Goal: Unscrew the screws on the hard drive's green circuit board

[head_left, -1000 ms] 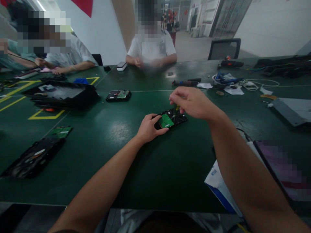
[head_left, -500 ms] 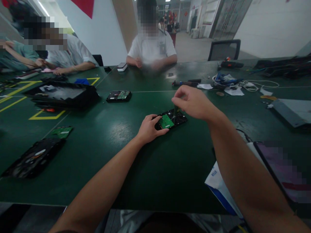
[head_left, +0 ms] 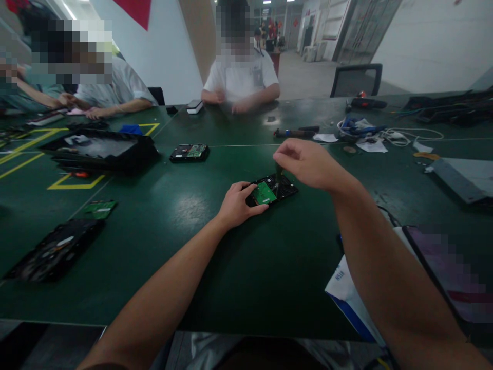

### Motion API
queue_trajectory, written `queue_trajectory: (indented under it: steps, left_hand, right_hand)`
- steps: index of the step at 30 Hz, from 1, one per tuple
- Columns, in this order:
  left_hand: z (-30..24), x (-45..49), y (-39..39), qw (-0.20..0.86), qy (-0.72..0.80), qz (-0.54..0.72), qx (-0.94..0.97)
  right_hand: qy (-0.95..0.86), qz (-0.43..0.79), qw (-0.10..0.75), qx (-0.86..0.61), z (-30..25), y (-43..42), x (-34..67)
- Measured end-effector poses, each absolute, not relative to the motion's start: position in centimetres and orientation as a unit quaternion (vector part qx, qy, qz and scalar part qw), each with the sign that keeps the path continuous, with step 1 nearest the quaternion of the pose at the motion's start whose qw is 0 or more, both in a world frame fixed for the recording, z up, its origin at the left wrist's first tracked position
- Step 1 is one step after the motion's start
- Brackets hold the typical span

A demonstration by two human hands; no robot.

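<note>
A black hard drive with a green circuit board (head_left: 265, 192) lies on the green table, board side up. Thumb and fingers of my left hand (head_left: 241, 203) grip its left end by the edges. Above its right part, my right hand (head_left: 299, 158) pinches the top of a small upright screwdriver (head_left: 278, 173). The screwdriver's tip reaches down to the drive; the exact spot it touches is too small to make out. My right fingers partly cover the handle.
Another hard drive (head_left: 189, 152) lies farther back. At left are a black tray (head_left: 103, 149), a black drive casing (head_left: 57, 252) and a loose green board (head_left: 100, 208). Electric screwdrivers (head_left: 295, 132), cables (head_left: 398, 136) and a metal box (head_left: 462, 177) are at right. A person (head_left: 241, 77) sits opposite.
Both my hands, the hard drive and the screwdriver stay nearly in place, with the view shifting slightly. The person opposite has moved a hand.
</note>
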State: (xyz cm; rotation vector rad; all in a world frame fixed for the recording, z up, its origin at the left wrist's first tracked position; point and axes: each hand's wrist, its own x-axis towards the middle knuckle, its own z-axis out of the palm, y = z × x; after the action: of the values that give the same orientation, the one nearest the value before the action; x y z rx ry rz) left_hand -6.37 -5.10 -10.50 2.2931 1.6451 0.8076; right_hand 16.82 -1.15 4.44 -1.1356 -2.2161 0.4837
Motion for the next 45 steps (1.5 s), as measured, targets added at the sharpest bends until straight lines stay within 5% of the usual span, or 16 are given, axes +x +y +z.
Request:
queue_trajectory:
  steps: [13, 22, 32, 39, 45]
  left_hand:
    - [-10.56, -6.32, -5.14, 0.099, 0.556, 0.276, 0.778]
    - [-10.47, -6.32, -5.1, 0.101, 0.555, 0.275, 0.778]
    - [-10.64, -6.32, -5.08, 0.094, 0.556, 0.275, 0.779]
    - [-10.64, -6.38, -5.05, 0.095, 0.557, 0.273, 0.779]
    - [-10.66, -6.32, -5.1, 0.092, 0.555, 0.273, 0.78]
  right_hand:
    - [-0.809, 0.326, 0.264, -0.412, 4.31, -1.42, 16.73]
    - [-0.826, 0.184, 0.296, -0.444, 4.49, -1.37, 16.75]
    - [-0.806, 0.346, 0.268, -0.4, 4.2, -1.45, 16.65]
    - [-0.827, 0.192, 0.293, -0.439, 4.53, -1.27, 16.81]
    - [-0.826, 0.234, 0.3, -0.415, 4.5, -1.51, 16.57]
